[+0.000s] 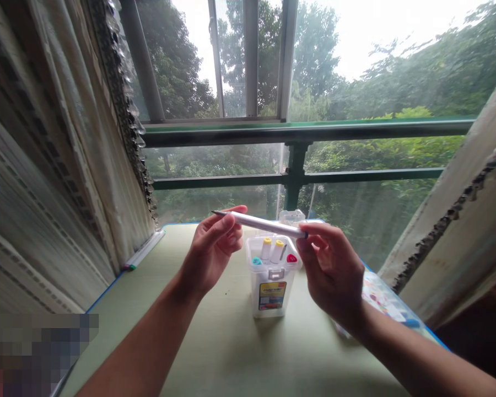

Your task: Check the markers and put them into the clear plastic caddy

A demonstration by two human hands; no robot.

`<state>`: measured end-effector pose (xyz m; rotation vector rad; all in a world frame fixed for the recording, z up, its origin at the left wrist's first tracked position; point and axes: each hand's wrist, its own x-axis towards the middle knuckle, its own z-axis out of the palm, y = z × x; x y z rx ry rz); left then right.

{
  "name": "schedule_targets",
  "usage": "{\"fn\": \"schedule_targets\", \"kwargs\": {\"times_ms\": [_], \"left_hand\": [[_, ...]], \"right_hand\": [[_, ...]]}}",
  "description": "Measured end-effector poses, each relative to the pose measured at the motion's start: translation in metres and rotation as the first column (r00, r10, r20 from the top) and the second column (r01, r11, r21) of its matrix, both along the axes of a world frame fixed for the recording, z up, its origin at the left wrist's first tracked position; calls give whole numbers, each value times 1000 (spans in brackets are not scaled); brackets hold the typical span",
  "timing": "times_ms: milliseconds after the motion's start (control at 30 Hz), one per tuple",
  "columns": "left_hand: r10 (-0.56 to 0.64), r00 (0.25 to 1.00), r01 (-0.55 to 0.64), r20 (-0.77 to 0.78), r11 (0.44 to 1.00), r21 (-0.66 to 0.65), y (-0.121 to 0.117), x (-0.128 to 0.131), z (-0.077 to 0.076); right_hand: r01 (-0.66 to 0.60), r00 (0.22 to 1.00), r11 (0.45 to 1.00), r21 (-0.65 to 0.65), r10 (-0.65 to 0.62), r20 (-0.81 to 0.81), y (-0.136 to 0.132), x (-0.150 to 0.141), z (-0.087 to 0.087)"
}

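Note:
A white marker (pixel 264 223) with a dark pointed end at left and a dark end at right is held nearly level, sloping slightly down to the right. My left hand (pixel 217 237) pinches it near the pointed end between thumb and fingers. At the other end, the thumb and fingers of my right hand (pixel 333 264) grip it. Below and behind the marker stands a clear plastic box (pixel 258 300) with its lid (pixel 292 216) raised at the back. Inside are several markers, with yellow (pixel 267 241), blue and red ends showing.
The box rests on a pale green table (pixel 215 342) with a blue edge. More markers (pixel 145 251) lie at the left edge. A clear package with coloured patches (pixel 382 298) is at the right, partly behind my right arm. Curtains (pixel 62 138) flank the window and green railing (pixel 231 132).

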<state>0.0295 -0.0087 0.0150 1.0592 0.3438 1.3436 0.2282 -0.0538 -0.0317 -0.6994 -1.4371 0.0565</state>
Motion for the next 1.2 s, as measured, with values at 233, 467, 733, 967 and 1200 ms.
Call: {"fn": "schedule_targets", "kwargs": {"times_ms": [233,467,733,967,1200], "left_hand": [[7,1000,-7,-1,1000,3,0,1,1],[-18,1000,18,-3,1000,-2,0,0,0],[-22,1000,22,-13,1000,3,-1,-1,1],[-12,1000,12,-8,1000,8,-1,0,-1],[0,1000,0,5,1000,14,0,1,0]], "right_hand": [[-48,999,999,11,47,11,0,1,0],[-16,1000,1000,-14,16,-6,-1,2,1],[-15,1000,1000,-13,15,-8,0,2,1],[-45,998,999,-11,45,-35,0,1,1],[-63,995,998,16,64,-79,-2,-2,2]]}}
